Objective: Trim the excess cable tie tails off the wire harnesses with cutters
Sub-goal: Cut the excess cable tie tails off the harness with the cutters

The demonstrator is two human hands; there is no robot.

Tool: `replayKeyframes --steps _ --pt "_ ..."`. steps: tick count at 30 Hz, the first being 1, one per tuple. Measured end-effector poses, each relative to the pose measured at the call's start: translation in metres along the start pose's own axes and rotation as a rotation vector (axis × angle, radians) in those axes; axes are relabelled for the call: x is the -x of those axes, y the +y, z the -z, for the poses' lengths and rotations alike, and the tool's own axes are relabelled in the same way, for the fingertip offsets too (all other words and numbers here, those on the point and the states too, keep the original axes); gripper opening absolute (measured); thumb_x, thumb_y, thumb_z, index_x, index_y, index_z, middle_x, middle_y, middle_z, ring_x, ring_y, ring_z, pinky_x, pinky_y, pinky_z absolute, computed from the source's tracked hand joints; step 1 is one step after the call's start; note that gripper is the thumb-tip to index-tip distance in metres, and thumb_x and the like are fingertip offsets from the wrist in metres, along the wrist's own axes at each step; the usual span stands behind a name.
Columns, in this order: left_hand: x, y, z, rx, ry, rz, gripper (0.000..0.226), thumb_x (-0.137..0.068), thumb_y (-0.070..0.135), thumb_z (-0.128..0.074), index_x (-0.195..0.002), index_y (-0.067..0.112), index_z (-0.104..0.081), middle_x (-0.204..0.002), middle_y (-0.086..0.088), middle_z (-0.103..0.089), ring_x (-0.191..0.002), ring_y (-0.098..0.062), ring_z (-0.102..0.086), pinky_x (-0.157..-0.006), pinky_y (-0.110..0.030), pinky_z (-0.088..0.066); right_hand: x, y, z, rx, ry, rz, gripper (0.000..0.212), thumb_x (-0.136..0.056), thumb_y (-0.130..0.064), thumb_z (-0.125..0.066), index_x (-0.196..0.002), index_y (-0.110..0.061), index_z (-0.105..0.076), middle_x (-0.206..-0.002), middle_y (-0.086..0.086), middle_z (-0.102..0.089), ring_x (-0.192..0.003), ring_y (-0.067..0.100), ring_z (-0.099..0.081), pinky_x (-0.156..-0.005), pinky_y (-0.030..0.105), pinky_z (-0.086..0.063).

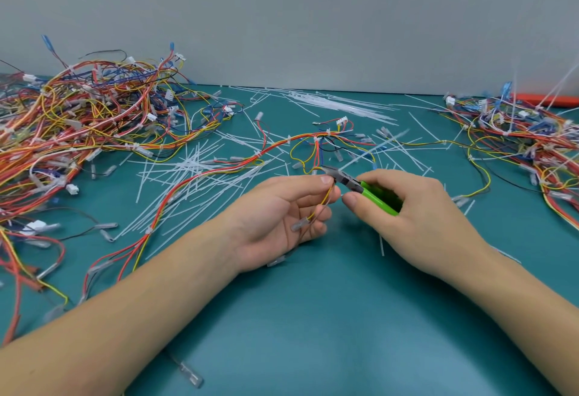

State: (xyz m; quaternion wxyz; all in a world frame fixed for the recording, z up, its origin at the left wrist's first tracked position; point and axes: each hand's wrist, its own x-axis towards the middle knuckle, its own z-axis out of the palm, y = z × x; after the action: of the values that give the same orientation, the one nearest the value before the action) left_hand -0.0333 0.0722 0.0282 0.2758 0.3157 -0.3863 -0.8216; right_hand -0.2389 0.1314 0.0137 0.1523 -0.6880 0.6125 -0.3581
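Note:
My left hand [283,220] pinches thin yellow and red wires of a wire harness [282,145] between thumb and fingers, palm turned right. That harness trails away to the back and left across the green mat. My right hand [407,204] grips green-handled cutters [372,193]. Their dark metal jaws [333,173] sit at the wires just above my left fingertips, where a white cable tie tail [372,149] sticks up to the right. Whether the jaws are closed on the tail is not clear.
A large tangled pile of harnesses [78,120] fills the left side. Another pile [526,138] lies at the right, with an orange object [545,99] behind it. Cut white tie tails [194,173] and loose ties [338,104] litter the mat's middle. A grey wall stands behind.

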Motion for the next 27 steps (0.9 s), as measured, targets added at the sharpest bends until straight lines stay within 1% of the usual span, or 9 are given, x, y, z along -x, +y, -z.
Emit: replayKeyframes --steps 2,4,8,14,16,18,19,24,27 --pt "0.0004 0.0010 0.0008 0.019 -0.003 0.021 0.013 -0.080 0.022 -0.074 -0.090 0.014 -0.070 -0.083 -0.001 -0.070 -0.054 -0.010 -0.057 -0.054 -0.023 -0.052 -0.0011 0.0003 0.0031 -0.043 0.024 0.013 0.021 -0.095 -0.052 -0.070 -0.097 -0.032 -0.073 -0.079 -0.005 -0.066 -0.073 0.014 -0.057 -0.064 0.022 -0.043" --pt "0.0003 0.0010 0.0011 0.011 -0.008 0.030 0.015 -0.081 0.023 -0.074 -0.093 0.015 -0.069 -0.082 0.000 -0.070 -0.054 -0.010 -0.057 -0.054 -0.022 -0.052 -0.0011 0.0009 0.0056 -0.085 0.033 0.016 0.021 -0.093 -0.053 -0.069 -0.098 -0.033 -0.073 -0.080 -0.005 -0.067 -0.073 0.015 -0.058 -0.067 0.025 -0.046" --pt "-0.0007 0.0000 0.0009 0.005 -0.002 0.018 0.007 -0.080 0.021 -0.073 -0.081 0.014 -0.074 -0.082 -0.002 -0.069 -0.054 -0.010 -0.056 -0.054 -0.022 -0.051 -0.0005 0.0014 0.0035 -0.064 -0.009 0.037 0.021 -0.094 -0.053 -0.069 -0.097 -0.032 -0.073 -0.079 -0.003 -0.066 -0.073 0.016 -0.057 -0.070 0.032 -0.046" --pt "-0.0008 -0.0006 -0.0003 0.005 0.007 0.009 0.007 -0.080 0.020 -0.073 -0.081 0.013 -0.073 -0.081 -0.002 -0.069 -0.054 -0.010 -0.054 -0.053 -0.021 -0.050 -0.0007 0.0009 0.0046 -0.012 -0.018 0.059 0.038 -0.091 -0.061 -0.059 -0.095 -0.025 -0.071 -0.075 -0.002 -0.064 -0.071 0.016 -0.056 -0.069 0.035 -0.046" --pt "-0.0008 -0.0004 -0.0008 0.005 0.007 0.008 0.006 -0.079 0.020 -0.073 -0.076 0.015 -0.076 -0.081 -0.002 -0.069 -0.053 -0.010 -0.054 -0.053 -0.021 -0.050 -0.0006 0.0003 0.0046 -0.024 -0.026 0.049 0.035 -0.092 -0.059 -0.061 -0.094 -0.025 -0.070 -0.070 -0.001 -0.061 -0.064 0.014 -0.052 -0.061 0.030 -0.044" --pt "-0.0011 -0.0005 -0.0004 0.004 0.000 0.012 0.009 -0.079 0.020 -0.074 -0.072 0.017 -0.077 -0.081 -0.002 -0.069 -0.053 -0.010 -0.054 -0.053 -0.022 -0.050 -0.0008 -0.0011 0.0055 -0.047 -0.032 0.028 0.032 -0.093 -0.057 -0.063 -0.093 -0.026 -0.069 -0.063 -0.004 -0.055 -0.056 0.009 -0.043 -0.052 0.021 -0.035" --pt "-0.0010 -0.0004 -0.0001 0.000 -0.007 0.013 0.009 -0.080 0.021 -0.074 -0.072 0.017 -0.077 -0.081 -0.001 -0.069 -0.054 -0.010 -0.054 -0.053 -0.022 -0.050 -0.0010 -0.0018 0.0061 -0.044 -0.038 0.020 0.032 -0.093 -0.057 -0.062 -0.092 -0.026 -0.068 -0.061 -0.005 -0.052 -0.054 0.008 -0.041 -0.051 0.019 -0.033" --pt "0.0001 -0.0002 -0.0022 -0.017 -0.022 0.011 0.011 -0.082 0.022 -0.073 -0.072 0.017 -0.077 -0.081 -0.001 -0.069 -0.053 -0.009 -0.054 -0.051 -0.022 -0.049 0.0008 -0.0025 0.0034 -0.018 -0.021 -0.004 0.036 -0.094 -0.059 -0.063 -0.086 -0.024 -0.065 -0.059 -0.006 -0.048 -0.054 0.008 -0.041 -0.051 0.020 -0.032" --pt "0.0004 0.0012 -0.0016 0.004 0.001 0.020 0.010 -0.082 0.020 -0.073 -0.073 0.016 -0.076 -0.080 -0.001 -0.069 -0.052 -0.009 -0.054 -0.050 -0.022 -0.049 0.0017 -0.0058 -0.0012 -0.048 0.009 -0.034 0.037 -0.090 -0.063 -0.060 -0.091 -0.027 -0.069 -0.066 -0.008 -0.057 -0.061 0.009 -0.049 -0.056 0.019 -0.037"
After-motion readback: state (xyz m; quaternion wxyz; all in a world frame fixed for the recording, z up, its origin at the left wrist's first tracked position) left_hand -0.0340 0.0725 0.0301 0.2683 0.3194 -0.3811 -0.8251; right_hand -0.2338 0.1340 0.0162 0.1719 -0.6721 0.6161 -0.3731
